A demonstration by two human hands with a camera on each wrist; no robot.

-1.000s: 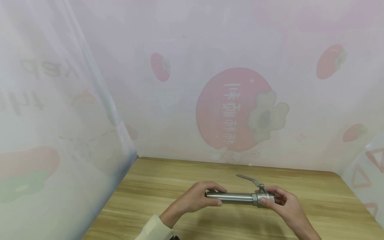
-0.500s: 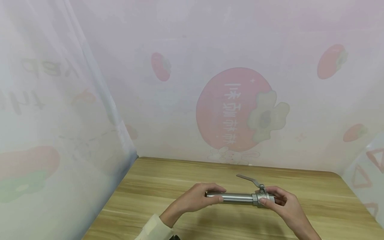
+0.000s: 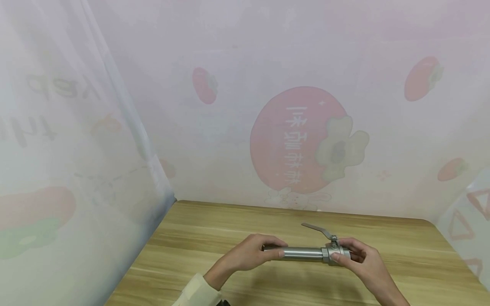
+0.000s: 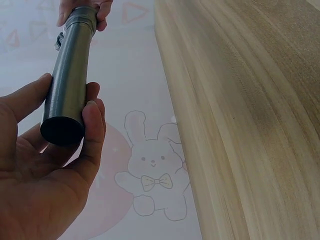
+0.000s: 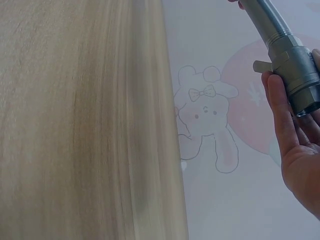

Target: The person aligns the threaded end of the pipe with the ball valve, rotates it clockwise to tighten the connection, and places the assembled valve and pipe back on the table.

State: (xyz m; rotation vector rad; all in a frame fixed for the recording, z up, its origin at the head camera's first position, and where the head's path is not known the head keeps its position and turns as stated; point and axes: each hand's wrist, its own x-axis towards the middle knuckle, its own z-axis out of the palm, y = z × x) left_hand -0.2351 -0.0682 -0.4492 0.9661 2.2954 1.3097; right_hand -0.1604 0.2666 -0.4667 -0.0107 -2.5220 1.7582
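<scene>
A steel pipe (image 3: 304, 253) with a valve (image 5: 297, 72) at one end is held in the air above the table (image 3: 214, 221), roughly level and crosswise in front of the person. The far left end of the pipe is grasped by the left hand (image 3: 250, 253), its thumb on the near side and its fingers curled round the other; in the left wrist view a dark, round end face is shown between them. The valve, at the right end, is gripped by the right hand (image 3: 363, 259), with the thumb set on the front of the body and the fingers wrapped behind. A flat lever (image 3: 315, 228) is carried on top of the valve, bent and slanted back toward the left over the pipe; whether it is touched by the right fingers cannot be told. Hexagonal faces are seen on the valve where it is joined to the pipe. The left wrist is edged by a cream sleeve (image 3: 197, 292). Behind the table a pale curtain (image 3: 229, 148) is hung, printed with red fruit, white characters on the largest (image 3: 275, 144), and outlined rabbits (image 4: 155, 160) low down.
</scene>
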